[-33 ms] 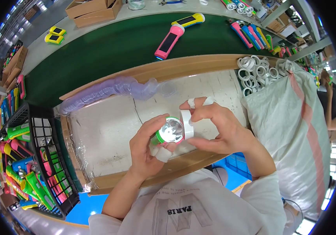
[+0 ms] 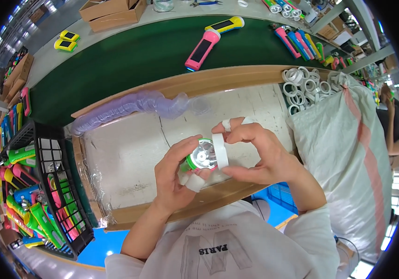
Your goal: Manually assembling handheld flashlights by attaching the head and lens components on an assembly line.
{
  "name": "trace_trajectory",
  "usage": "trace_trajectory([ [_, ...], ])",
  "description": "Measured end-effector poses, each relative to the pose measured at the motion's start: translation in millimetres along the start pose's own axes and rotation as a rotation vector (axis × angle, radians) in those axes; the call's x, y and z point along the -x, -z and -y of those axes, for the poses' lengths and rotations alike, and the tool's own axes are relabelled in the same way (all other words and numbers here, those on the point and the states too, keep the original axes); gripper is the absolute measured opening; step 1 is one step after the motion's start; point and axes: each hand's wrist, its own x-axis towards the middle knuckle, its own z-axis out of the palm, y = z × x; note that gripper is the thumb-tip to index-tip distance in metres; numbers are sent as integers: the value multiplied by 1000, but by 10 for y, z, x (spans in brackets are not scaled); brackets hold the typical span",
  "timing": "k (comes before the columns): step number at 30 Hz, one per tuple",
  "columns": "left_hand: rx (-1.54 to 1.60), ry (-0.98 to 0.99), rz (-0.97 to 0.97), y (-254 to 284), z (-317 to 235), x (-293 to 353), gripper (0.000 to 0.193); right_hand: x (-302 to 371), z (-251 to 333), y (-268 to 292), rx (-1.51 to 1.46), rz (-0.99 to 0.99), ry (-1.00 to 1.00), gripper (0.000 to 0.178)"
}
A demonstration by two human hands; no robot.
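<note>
My left hand (image 2: 174, 174) is wrapped round a green flashlight (image 2: 202, 156), whose shiny reflector faces up toward me. Only its head shows; the fingers and palm hide most of the body. Between the thumb and fingers of my right hand (image 2: 264, 156) a white ring (image 2: 220, 151) stands on edge. It sits at the right side of the reflector and overlaps its rim in this view; whether the two touch, I cannot tell. White tape wraps fingers on both hands. Beyond them lies a long row of nested clear plastic discs (image 2: 129, 108).
A cardboard-edged work tray (image 2: 125, 172) lies beneath my hands. At left stands a black crate (image 2: 62, 186) of coloured flashlights. White rings (image 2: 302, 88) heap at the far right beside a large woven sack (image 2: 343, 153). A pink flashlight (image 2: 202, 50) rests on the green belt (image 2: 129, 60).
The white ring has shifted slightly left and nearer to me, covering a little more of the reflector's right edge. My left hand and the flashlight have barely moved.
</note>
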Motion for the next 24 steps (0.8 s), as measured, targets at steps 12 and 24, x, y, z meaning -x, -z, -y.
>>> trace_trajectory([
  [12, -56, 70, 16, 103, -130, 15, 58, 52, 217, -230, 327, -9, 4, 42],
  [24, -744, -279, 172, 161, -274, 39, 57, 65, 235, -298, 458, 2, 17, 46],
])
